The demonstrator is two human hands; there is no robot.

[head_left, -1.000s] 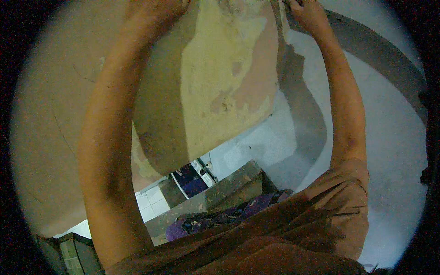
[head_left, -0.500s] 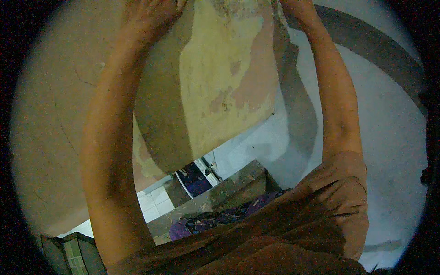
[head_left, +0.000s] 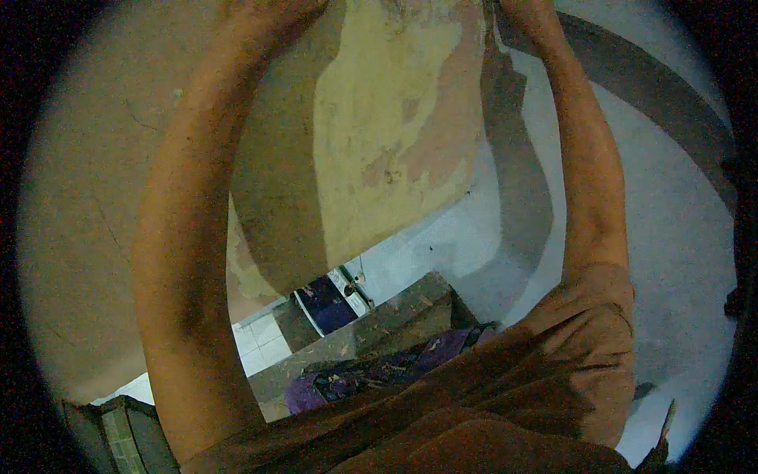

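My left hand reaches up to the top edge at left of centre, against a wall with patchy yellow and pink paint; its fingers are mostly cut off or unclear. My right hand is also at the top edge, right of the yellow patch and near a narrow vertical edge where white wall begins. Its fingers run out of view, so what either hand holds or touches cannot be made out. Both forearms are raised, casting broad shadows on the wall.
Far below are white floor tiles, a white-rimmed object with dark navy inside and a speckled concrete step or ledge. A purple patterned cloth lies behind my brown shirt. A dark ledge with small tiles is at lower left.
My right arm shifted left half a second ago and is now slightly back to the right. Both hands sit a little higher, with less of the right fingers showing than a second ago.
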